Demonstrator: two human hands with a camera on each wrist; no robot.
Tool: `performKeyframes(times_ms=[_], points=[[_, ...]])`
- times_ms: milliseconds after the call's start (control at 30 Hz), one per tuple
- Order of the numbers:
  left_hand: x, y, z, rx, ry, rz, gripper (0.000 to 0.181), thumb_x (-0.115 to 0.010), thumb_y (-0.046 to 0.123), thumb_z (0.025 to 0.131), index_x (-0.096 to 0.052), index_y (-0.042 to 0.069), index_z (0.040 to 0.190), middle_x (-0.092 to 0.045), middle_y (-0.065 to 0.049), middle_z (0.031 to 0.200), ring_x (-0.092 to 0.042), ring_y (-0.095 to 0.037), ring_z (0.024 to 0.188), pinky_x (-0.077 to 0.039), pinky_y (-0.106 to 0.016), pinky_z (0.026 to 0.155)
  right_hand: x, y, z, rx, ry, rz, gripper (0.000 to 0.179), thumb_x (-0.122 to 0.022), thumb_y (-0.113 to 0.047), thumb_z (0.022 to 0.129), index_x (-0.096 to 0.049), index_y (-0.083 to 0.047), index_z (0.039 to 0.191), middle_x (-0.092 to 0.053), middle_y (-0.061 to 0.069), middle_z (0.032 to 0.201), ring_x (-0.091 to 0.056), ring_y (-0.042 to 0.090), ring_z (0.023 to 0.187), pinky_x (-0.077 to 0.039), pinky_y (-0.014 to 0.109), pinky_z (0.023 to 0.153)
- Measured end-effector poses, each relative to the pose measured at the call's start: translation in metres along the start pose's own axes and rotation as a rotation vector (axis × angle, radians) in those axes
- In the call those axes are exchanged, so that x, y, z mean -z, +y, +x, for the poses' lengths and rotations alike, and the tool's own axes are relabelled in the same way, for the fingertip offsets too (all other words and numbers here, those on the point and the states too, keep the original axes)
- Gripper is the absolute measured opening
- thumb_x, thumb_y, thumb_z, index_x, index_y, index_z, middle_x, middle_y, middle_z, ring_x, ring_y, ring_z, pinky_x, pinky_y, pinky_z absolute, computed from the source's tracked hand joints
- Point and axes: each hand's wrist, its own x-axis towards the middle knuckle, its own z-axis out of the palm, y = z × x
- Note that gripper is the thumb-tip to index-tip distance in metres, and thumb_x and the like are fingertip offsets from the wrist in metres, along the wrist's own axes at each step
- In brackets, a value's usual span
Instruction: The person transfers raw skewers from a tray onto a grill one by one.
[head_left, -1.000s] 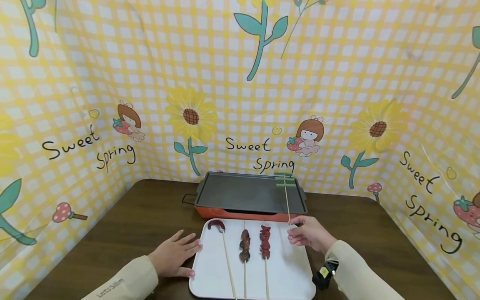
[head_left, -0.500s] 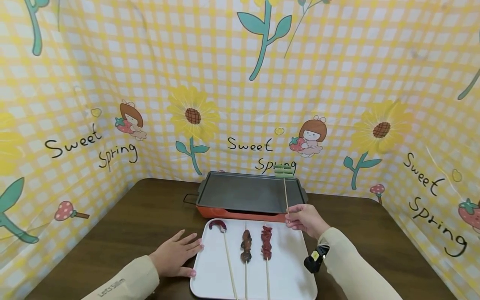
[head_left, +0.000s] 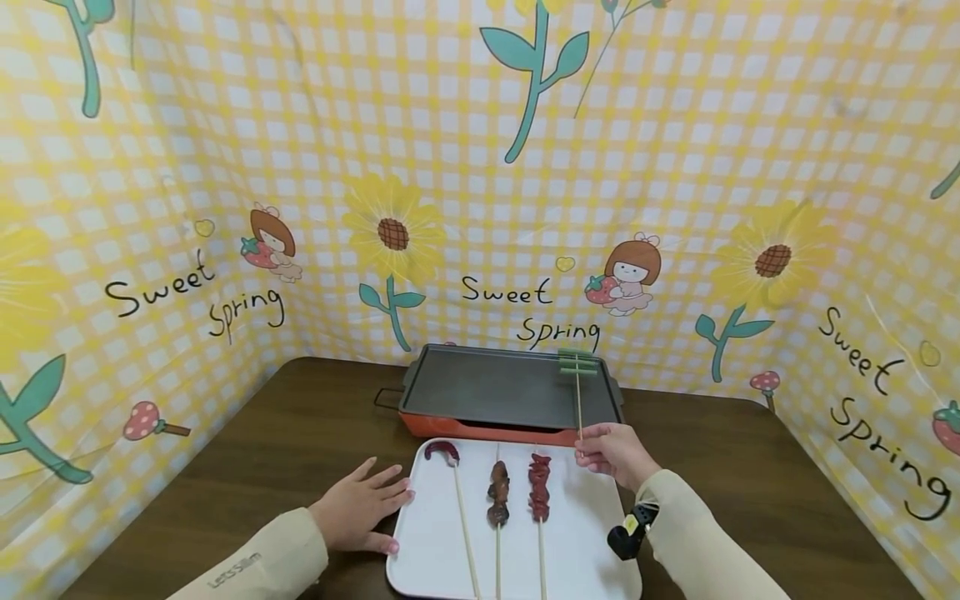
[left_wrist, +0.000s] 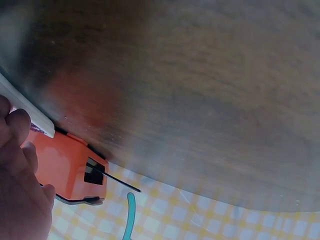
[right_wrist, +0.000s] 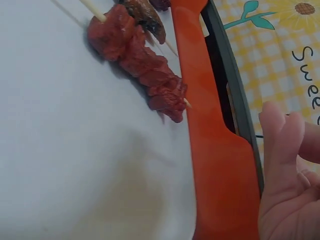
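The right hand (head_left: 617,452) pinches a green skewer (head_left: 577,364), whose lower end is hidden by the fingers and whose top lies over the right end of the griddle (head_left: 487,387), though contact cannot be told. The left hand (head_left: 363,510), fingers spread at the left edge of the white tray (head_left: 585,542), is cut off in its wrist view. On the tray, the red skewer (head_left: 539,487), brown skewer (head_left: 498,493) and curved dark skewer (head_left: 442,451) run past the head view's bottom.

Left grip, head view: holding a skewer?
No, the left grip lies with fingers spread at the left edge of the white tray.
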Motion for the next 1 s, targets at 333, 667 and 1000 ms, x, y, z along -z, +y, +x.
performKeyframes(times_ms=[333, 667, 1000], points=[[0.000, 0.000, -0.002, 0.022, -0.026, -0.044, 0.082, -0.037, 0.075, 0.086, -0.055, 0.017, 0.140, -0.053, 0.000, 0.143, -0.041, -0.021, 0.138, -0.029, -0.055, 0.109, -0.012, 0.009, 0.002, -0.003, 0.005, 0.030, 0.029, -0.057, 0.006, 0.091, -0.052, 0.016, 0.117, -0.069, 0.011, 0.074, -0.063, 0.011, 0.054, -0.050, 0.020, 0.051], [-0.001, 0.003, -0.003, 0.024, -0.030, -0.041, 0.081, -0.038, 0.075, 0.085, -0.054, 0.019, 0.141, -0.052, 0.001, 0.144, -0.040, -0.021, 0.139, -0.030, -0.055, 0.109, -0.011, 0.011, 0.001, -0.028, 0.014, 0.004, 0.030, -0.058, 0.005, 0.090, -0.052, 0.016, 0.118, -0.069, 0.010, 0.072, -0.062, 0.010, 0.054, -0.051, 0.021, 0.052], [-0.004, -0.004, 0.001, 0.004, -0.021, -0.081, 0.083, -0.031, 0.077, 0.086, -0.053, 0.020, 0.142, -0.052, 0.001, 0.144, -0.037, -0.021, 0.140, -0.025, -0.055, 0.112, 0.000, 0.014, -0.001, -0.035, 0.033, -0.007, 0.031, -0.062, -0.008, 0.094, -0.057, 0.014, 0.115, -0.065, 0.006, 0.070, -0.061, 0.009, 0.054, -0.052, 0.021, 0.054]])
